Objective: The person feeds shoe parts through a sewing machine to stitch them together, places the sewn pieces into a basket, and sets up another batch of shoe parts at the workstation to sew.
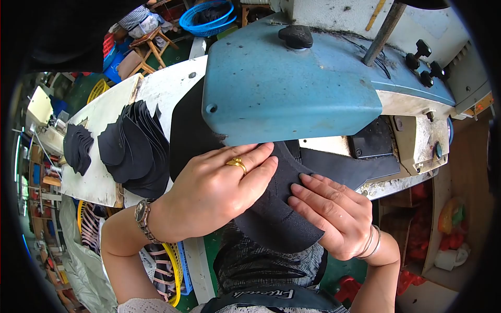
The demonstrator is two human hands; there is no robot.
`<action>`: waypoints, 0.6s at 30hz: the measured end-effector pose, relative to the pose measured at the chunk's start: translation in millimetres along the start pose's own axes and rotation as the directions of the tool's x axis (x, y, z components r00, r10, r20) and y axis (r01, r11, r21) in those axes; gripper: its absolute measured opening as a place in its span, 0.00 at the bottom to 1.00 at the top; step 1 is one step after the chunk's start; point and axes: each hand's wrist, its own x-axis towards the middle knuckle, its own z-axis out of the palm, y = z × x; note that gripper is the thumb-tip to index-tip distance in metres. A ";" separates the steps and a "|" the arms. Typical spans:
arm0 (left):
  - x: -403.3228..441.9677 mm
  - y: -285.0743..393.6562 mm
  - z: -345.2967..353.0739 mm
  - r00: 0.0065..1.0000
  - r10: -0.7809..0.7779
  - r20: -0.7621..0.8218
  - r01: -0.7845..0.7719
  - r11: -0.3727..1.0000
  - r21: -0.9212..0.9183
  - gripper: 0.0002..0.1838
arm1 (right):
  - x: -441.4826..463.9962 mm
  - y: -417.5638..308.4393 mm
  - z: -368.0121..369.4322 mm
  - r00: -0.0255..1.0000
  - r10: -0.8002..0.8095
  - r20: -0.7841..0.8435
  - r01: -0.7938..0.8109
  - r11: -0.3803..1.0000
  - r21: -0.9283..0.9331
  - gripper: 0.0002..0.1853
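A curved black sheet of fabric-like material (pixel 282 219) runs from under the front of a blue machine head (pixel 292 88) down towards my lap, its lower edge curling. My left hand (pixel 219 182), with a ring and a wristwatch, presses the sheet close under the machine head, thumb and fingers together. On the other side my right hand (pixel 334 214) grips the sheet's right edge, fingers on top and the thumb hidden. The machine head hides the spot where the material is worked. More black material (pixel 188 125) lies left of the machine head.
Stacks of cut black pieces (pixel 138 148) lie on the white table (pixel 156 83) at left, with a smaller stack (pixel 78 148) farther out. Black knobs (pixel 296 37) stick up from the machine. Blue baskets (pixel 209 28) and a wooden stool (pixel 151 44) stand behind.
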 end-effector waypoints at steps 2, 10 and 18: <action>0.7 -1.3 -1.3 1.000 0.000 0.008 0.000 1.000 0.002 0.19 | 0.9 1.0 1.4 1.000 -0.005 -0.002 0.005 1.000 -0.001 0.17; -0.6 -23.2 6.3 0.992 0.068 -0.102 -0.069 0.998 -0.006 0.14 | 0.7 6.4 1.2 0.999 0.032 0.019 -0.032 0.999 0.004 0.19; 8.0 -50.2 0.1 0.985 0.134 -0.104 -0.141 0.988 -0.061 0.15 | 9.9 8.9 -14.2 0.964 0.144 0.222 -0.140 0.990 -0.034 0.25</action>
